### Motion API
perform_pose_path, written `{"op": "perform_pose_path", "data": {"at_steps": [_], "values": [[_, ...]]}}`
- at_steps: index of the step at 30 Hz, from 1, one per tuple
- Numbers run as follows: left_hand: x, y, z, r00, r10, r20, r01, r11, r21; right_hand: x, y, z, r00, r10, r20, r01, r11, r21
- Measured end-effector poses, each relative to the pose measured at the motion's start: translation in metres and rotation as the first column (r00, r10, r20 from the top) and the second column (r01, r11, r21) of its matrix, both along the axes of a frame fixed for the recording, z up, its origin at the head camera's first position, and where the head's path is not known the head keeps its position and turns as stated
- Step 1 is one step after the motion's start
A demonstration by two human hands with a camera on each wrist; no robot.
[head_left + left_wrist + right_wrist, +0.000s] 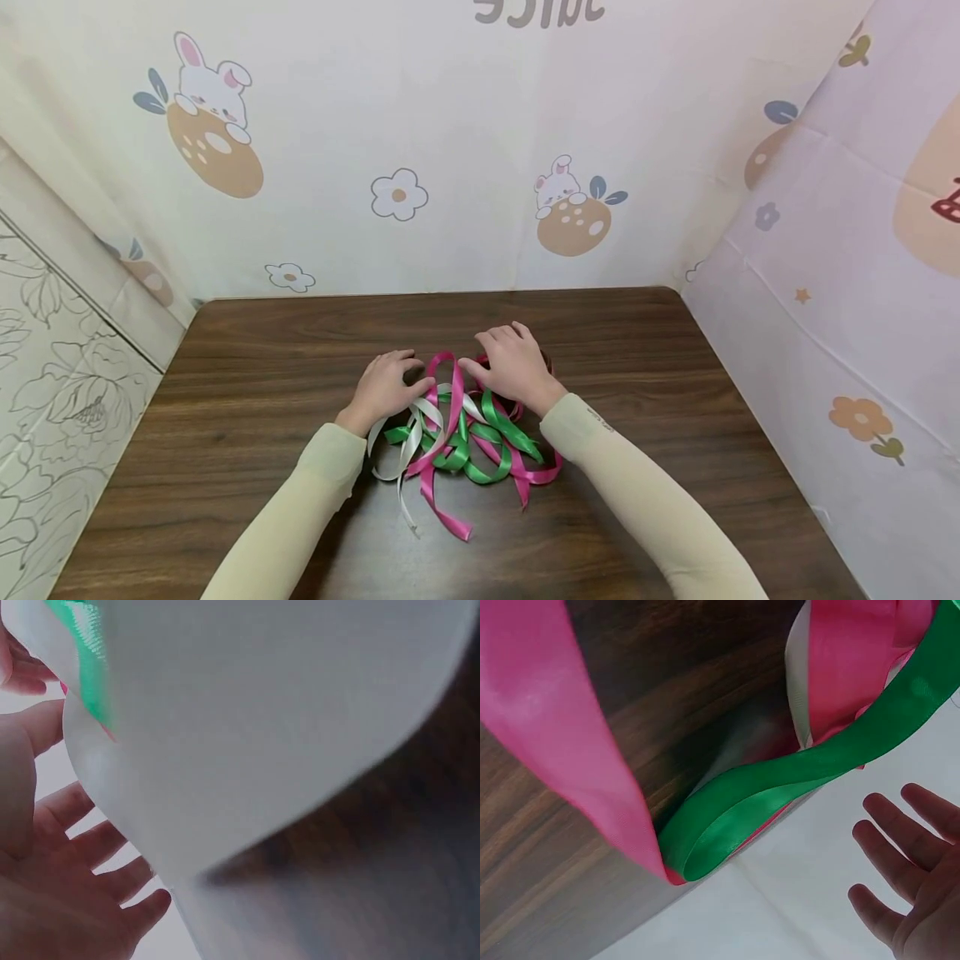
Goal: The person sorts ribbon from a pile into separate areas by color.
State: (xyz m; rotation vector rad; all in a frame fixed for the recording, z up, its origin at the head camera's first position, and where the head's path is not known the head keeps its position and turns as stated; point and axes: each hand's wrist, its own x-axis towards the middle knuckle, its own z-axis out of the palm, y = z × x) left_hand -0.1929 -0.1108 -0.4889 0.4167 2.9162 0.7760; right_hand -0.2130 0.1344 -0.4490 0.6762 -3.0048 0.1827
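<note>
Pink ribbon (456, 398) between 2 hands (384, 388) (516, 365).

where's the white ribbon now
In the head view, most of the white ribbon lies on the left side of the ribbon pile, near the left hand.

Pink, green and white ribbons (456, 458) — dark brown, wood-grained tabletop (660, 400).
</note>
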Motion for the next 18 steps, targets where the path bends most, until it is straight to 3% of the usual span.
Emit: {"op": "perform_pose_path", "data": {"at_steps": [8, 18], "values": [[-0.001, 0.004, -0.001, 1.0, 0.01, -0.01, -0.01, 1.0, -0.019, 0.001, -0.01, -0.005, 1.0, -0.001, 0.026, 0.001, 1.0, -0.003], [0.001, 0.01, -0.003, 0.996, 0.063, -0.061, -0.066, 0.997, -0.041, 0.003, -0.018, -0.016, 0.999, 0.004, 0.042, -0.006, 0.999, 0.048]]}}
